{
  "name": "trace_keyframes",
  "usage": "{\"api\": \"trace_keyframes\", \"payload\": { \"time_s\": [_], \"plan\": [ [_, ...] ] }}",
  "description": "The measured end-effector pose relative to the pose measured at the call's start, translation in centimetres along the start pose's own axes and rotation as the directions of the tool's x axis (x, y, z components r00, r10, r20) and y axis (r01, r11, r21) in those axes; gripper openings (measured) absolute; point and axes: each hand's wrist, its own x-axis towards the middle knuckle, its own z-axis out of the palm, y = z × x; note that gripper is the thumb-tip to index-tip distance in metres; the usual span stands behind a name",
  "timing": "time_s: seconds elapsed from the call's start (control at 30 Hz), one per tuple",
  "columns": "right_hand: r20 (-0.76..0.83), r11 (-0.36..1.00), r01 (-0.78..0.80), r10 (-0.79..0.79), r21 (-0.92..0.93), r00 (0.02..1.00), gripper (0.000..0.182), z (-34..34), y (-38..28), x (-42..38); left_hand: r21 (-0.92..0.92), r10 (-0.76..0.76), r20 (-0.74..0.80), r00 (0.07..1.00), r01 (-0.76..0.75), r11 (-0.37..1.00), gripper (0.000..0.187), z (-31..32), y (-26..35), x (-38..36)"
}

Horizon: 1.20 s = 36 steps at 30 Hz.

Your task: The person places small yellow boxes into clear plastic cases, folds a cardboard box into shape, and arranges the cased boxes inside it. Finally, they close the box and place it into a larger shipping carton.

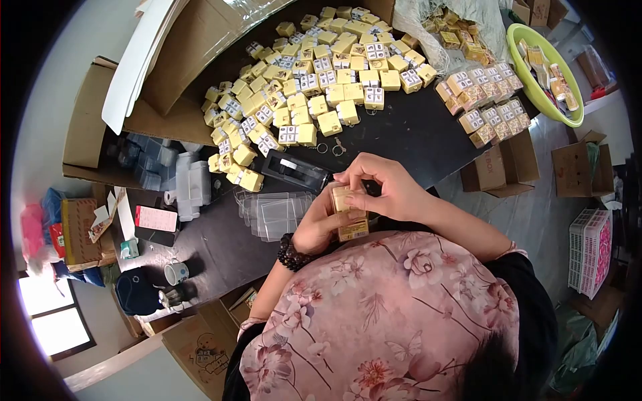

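Close to my chest, my left hand (319, 226) is wrapped round a small yellow printed box (353, 229). My right hand (382, 188) pinches at the upper end of the same box, its thumb and fingers on top. Just beyond my left hand lies a black rectangular tray-like holder (294, 171). Flat clear plastic cases (275, 212) are stacked left of my left wrist. A large heap of small yellow blocks (329, 123), some with key rings, covers the table ahead.
Packed yellow boxes (485, 123) stand in rows at the right, near a green basin (576, 120). A cardboard box (503, 167) is below them. At left are clear containers (192, 187), a phone (156, 218), a mug (176, 273) and a dark cap (137, 292).
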Motion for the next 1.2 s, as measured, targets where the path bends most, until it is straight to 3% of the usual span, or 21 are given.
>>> {"api": "trace_keyframes", "payload": {
  "time_s": [0.07,0.13,0.17,0.23,0.37,0.43,0.47,0.53,0.6,0.67,0.7,0.77,0.8,0.83,0.9,1.03,1.1,1.17,1.2],
  "plan": [
    [-0.040,0.999,-0.050,0.049,-0.008,0.998,0.019,0.3,-0.2,0.1,0.001,0.021,-0.041,0.999,-0.021,1.000,0.048,0.0,-0.1,-0.2],
    [-0.042,0.963,-0.229,0.237,0.144,0.971,0.010,0.3,-0.5,0.4,0.235,0.023,-0.117,0.993,0.006,0.972,0.049,0.3,0.3,-0.3],
    [-0.037,0.962,-0.231,0.239,0.145,0.970,0.010,0.1,-0.4,0.5,0.233,0.024,-0.121,0.992,0.005,0.973,0.049,0.3,0.4,-0.5],
    [0.074,0.986,-0.159,0.162,-0.044,0.984,0.014,-0.4,-0.2,0.5,0.142,0.008,-0.113,0.994,0.008,0.990,0.051,0.2,0.5,-0.8],
    [0.102,0.992,-0.119,0.122,-0.032,0.987,0.013,0.6,0.7,0.3,0.028,0.011,-0.106,0.994,-0.009,1.000,0.052,-0.5,-0.6,-1.5],
    [0.053,0.977,-0.027,0.039,-0.210,0.998,0.014,1.7,1.0,0.0,-0.089,0.045,-0.186,0.982,-0.062,0.994,0.049,0.1,-0.7,-2.2],
    [0.112,0.975,-0.055,0.081,-0.217,0.990,0.017,2.1,0.8,-0.1,-0.090,0.046,-0.190,0.981,-0.064,0.994,0.049,-0.4,-1.0,-2.5],
    [0.139,0.988,-0.042,0.063,-0.148,0.988,0.018,2.8,1.4,-0.2,-0.267,-0.097,-0.228,0.969,0.034,0.963,0.056,-1.4,-1.5,-2.8],
    [0.198,0.995,-0.097,0.095,-0.001,0.976,0.024,3.0,2.5,0.0,-0.206,-0.103,-0.317,0.943,0.037,0.978,0.053,-1.7,-1.7,-3.1],
    [-0.018,0.993,-0.028,0.026,-0.118,1.000,0.022,3.7,4.5,1.0,-0.162,-0.002,-0.411,0.912,-0.070,0.984,0.047,-3.1,-1.9,-3.6],
    [-0.155,0.956,-0.283,0.269,-0.075,0.950,0.023,3.6,4.5,2.1,-0.098,0.039,-0.421,0.906,-0.089,0.991,0.051,-4.2,-1.8,-3.6],
    [-0.195,0.902,-0.306,0.256,-0.303,0.947,0.026,3.3,8.2,3.9,-0.071,0.044,-0.441,0.896,-0.084,0.994,0.050,-5.2,-1.6,-3.3],
    [-0.030,0.902,-0.225,0.230,-0.368,0.973,0.026,2.6,10.5,4.6,-0.042,0.052,-0.458,0.887,-0.080,0.996,0.049,-5.6,-1.5,-3.2],
    [0.016,0.895,-0.400,0.410,-0.196,0.912,0.023,2.4,11.0,5.6,-0.035,0.059,-0.454,0.889,-0.083,0.996,0.050,-5.8,-1.6,-3.2],
    [0.148,0.702,-0.705,0.690,0.102,0.708,0.013,2.1,9.6,6.7,-0.028,0.048,-0.457,0.888,-0.069,0.997,0.053,-6.1,-1.5,-3.1],
    [0.092,0.644,-0.698,0.711,0.313,0.697,0.013,2.2,8.1,5.4,-0.007,0.031,-0.470,0.882,-0.039,0.999,0.056,-5.6,-1.2,-3.1],
    [0.025,0.773,-0.624,0.626,0.115,0.780,0.013,1.7,7.1,4.2,-0.034,0.027,-0.473,0.880,-0.049,0.998,0.051,-5.6,-1.3,-3.2],
    [0.033,0.761,-0.648,0.647,0.026,0.762,0.015,2.2,9.5,2.6,-0.059,0.024,-0.470,0.883,-0.058,0.997,0.048,-5.6,-1.4,-3.1],
    [-0.057,0.801,-0.595,0.592,-0.074,0.804,0.015,2.6,11.6,1.5,-0.050,0.037,-0.477,0.878,-0.068,0.996,0.047,-5.6,-1.5,-3.1]
  ]
}}
